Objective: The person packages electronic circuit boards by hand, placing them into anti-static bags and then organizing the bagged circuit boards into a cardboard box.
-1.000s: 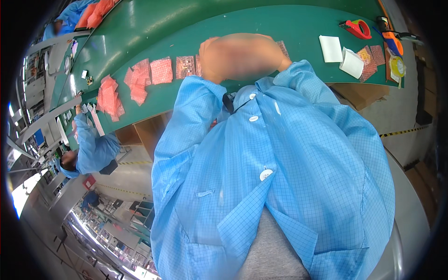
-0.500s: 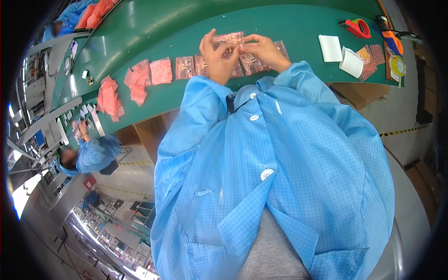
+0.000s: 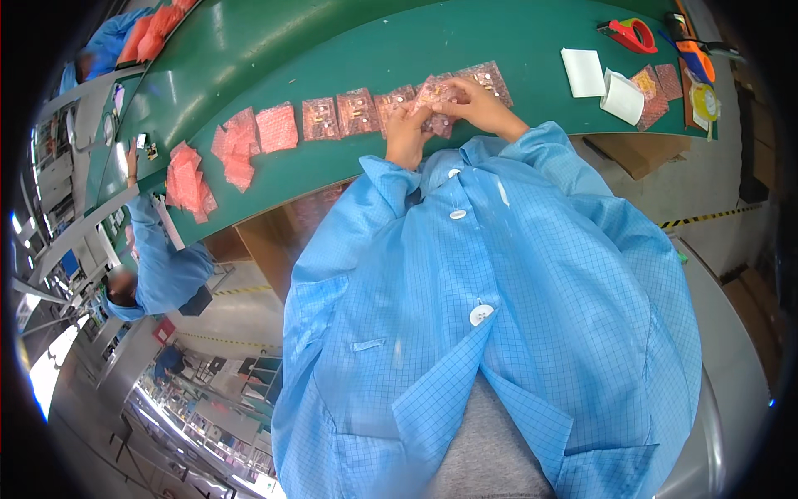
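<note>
1. The left hand (image 3: 406,140) pinches the near left edge of a pink bubble-wrap packet (image 3: 431,93) between thumb and fingers.
2. The right hand (image 3: 484,110) grips the same packet from its right side, fingertips close to those of the left hand.
3. The packet is held tilted over the green surface (image 3: 357,50), in front of the blue coat (image 3: 549,274); its contents are too small to make out.
4. Similar filled packets lie on both sides: a left group (image 3: 358,111) and a right packet (image 3: 490,81), partly behind the right hand.
5. Farther left lie flat pink bubble-wrap pieces (image 3: 277,128).
6. Well to the right are white sheets (image 3: 583,73) and a red tape dispenser (image 3: 633,36).
</note>
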Motion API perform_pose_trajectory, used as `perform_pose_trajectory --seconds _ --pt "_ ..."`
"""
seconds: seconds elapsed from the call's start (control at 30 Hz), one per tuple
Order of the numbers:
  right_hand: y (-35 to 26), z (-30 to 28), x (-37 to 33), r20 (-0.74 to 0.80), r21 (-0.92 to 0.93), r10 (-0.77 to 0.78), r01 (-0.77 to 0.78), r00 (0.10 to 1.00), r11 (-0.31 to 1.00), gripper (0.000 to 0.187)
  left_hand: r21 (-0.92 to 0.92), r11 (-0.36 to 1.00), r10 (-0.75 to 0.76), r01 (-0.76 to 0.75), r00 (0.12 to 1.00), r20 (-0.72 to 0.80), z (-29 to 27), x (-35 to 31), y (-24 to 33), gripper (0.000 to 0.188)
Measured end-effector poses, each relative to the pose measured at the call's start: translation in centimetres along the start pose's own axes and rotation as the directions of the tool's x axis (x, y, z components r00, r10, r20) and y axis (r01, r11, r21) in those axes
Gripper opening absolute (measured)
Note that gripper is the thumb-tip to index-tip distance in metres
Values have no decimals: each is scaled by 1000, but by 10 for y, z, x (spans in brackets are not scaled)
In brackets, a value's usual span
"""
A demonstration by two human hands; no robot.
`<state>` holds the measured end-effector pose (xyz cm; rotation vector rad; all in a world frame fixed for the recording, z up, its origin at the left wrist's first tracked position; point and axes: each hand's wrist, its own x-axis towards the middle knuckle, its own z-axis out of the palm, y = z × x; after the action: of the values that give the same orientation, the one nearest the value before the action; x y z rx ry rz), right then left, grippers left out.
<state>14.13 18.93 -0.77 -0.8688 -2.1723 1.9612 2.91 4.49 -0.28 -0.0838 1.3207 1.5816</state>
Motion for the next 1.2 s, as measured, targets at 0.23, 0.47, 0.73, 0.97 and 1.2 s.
perform_pose_trajectory --seconds 0.23,0.47,0.73,0.97,1.2 --pt "30 -23 -11 34 225 41 -47 999 973 56 397 918 7 1 1000 -19 3 -15 -21 31" --pt "79 -138 1 -220 74 203 -191 954 979 81 916 401 557 19 789 -260 -56 16 -25 70" --pt "82 -123 7 -520 -271 217 -401 826 875 89 946 116 627 303 717 -306 -31 35 -39 77" --pt "61 -105 14 -753 -265 355 -748 555 608 104 949 83 686 303 673 -275 -37 41 -42 74" --pt "96 -114 2 -617 -334 276 -562 737 757 104 983 67 622 170 763 -174 -35 28 -33 68"
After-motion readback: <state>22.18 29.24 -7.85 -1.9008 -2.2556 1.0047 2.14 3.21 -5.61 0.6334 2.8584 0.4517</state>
